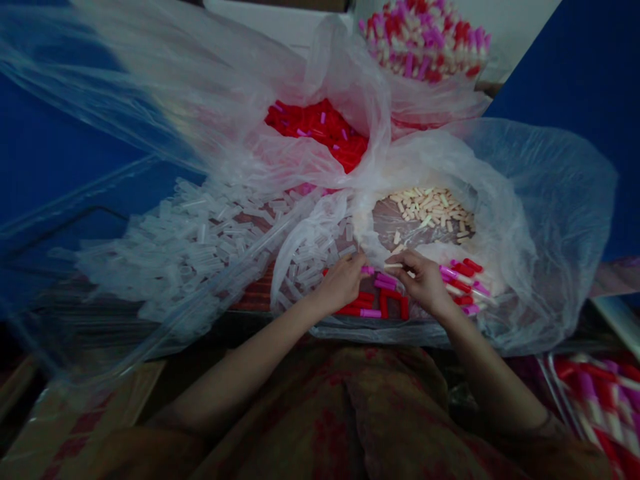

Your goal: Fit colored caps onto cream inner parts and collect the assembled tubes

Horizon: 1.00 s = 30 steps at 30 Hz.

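Note:
My left hand [341, 283] is closed in a pinch on a small pink-capped tube [368, 270]. Close beside it, my right hand [423, 279] is closed around a thin cream stick [393, 265] whose end points toward the left hand. Both hands hover over a small heap of red and pink assembled tubes [380, 303] lying on clear plastic. More red and pink tubes [463, 277] lie just right of my right hand.
Open plastic bags hold clear tubes [200, 233] at left, red caps [320, 130] at the back and cream sticks [433, 203] behind my hands. A heap of finished pieces [425, 37] sits far back; others [600, 393] lie at lower right. Blue panels [575, 80] flank the area.

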### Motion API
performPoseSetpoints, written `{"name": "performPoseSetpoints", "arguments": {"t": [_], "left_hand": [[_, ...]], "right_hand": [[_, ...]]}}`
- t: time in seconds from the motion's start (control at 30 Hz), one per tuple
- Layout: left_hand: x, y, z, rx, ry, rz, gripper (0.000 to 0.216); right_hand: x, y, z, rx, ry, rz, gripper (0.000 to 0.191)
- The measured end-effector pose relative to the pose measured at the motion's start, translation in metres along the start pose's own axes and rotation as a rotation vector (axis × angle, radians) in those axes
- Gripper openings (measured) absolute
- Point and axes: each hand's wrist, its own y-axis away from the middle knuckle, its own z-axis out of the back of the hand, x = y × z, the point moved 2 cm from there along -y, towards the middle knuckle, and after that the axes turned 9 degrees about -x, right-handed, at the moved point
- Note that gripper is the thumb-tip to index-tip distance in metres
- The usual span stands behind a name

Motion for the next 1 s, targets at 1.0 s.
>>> {"name": "performPoseSetpoints", "arguments": {"t": [1.0], "left_hand": [[-0.006, 0.01, -0.001, -0.06, -0.208, 0.255, 0.019]], "right_hand": [[0.001, 0.006, -0.007, 0.146, 0.382, 0.037, 0.019]]}}
